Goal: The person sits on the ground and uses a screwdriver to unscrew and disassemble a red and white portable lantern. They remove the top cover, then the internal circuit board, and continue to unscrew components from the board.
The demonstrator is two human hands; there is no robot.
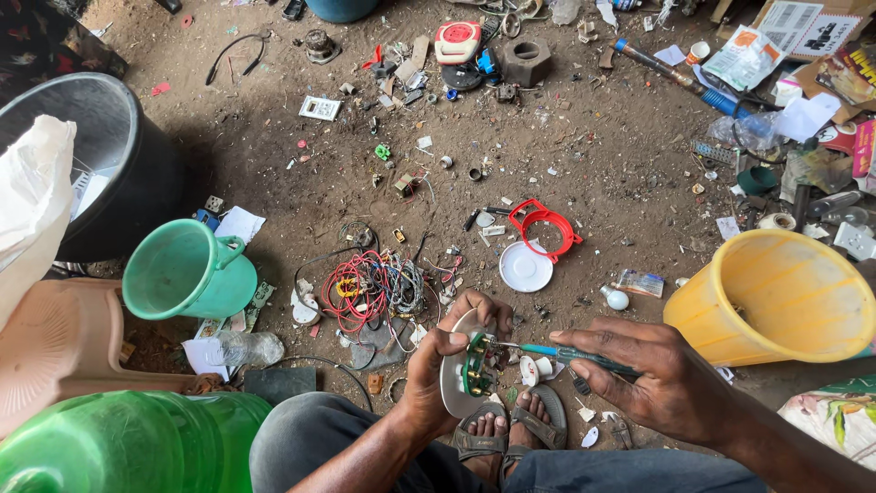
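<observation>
The left hand gripped a round light fitting above the sandalled feet while the right hand, closed around a screwdriver, worked its circuit board, dismantling seemingly unfinished.

Yellow bucket, teal mug

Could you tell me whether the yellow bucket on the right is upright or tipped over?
Tipped: the yellow bucket lies on its side, its mouth facing the camera.
</observation>
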